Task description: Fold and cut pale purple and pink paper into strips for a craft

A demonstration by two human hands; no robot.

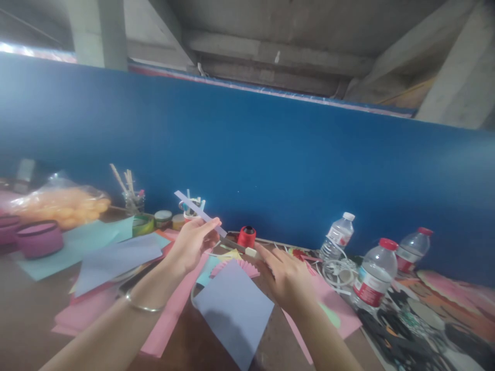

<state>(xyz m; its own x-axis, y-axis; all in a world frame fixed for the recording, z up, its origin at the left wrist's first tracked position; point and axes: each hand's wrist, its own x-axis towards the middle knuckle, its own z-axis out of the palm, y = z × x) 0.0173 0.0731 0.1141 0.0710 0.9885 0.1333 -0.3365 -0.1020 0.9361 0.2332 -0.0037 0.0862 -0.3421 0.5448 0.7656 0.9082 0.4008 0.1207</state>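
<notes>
My left hand [195, 242] pinches a narrow lavender paper strip [197, 208], which slants up to the left. In my closed right hand [286, 273] is what looks like a small knife [240, 249], with a grey blade and a cream handle. Its blade reaches left to the strip's lower end, and most of the handle is hidden by the fingers. Below both hands a lavender paper sheet [235, 314] lies on the brown table [185, 350]. A pleated pink paper fan [247, 267] shows behind that sheet, and a red thread spool [246, 236] stands beyond the knife.
Coloured paper sheets [116, 260] and a purple tape roll [39, 238] lie left, before a bag of orange things [65, 206]. Several plastic bottles [375, 273] stand right, near a white cord [340, 273] and dark tools [398, 330]. A blue partition [247, 144] rises behind.
</notes>
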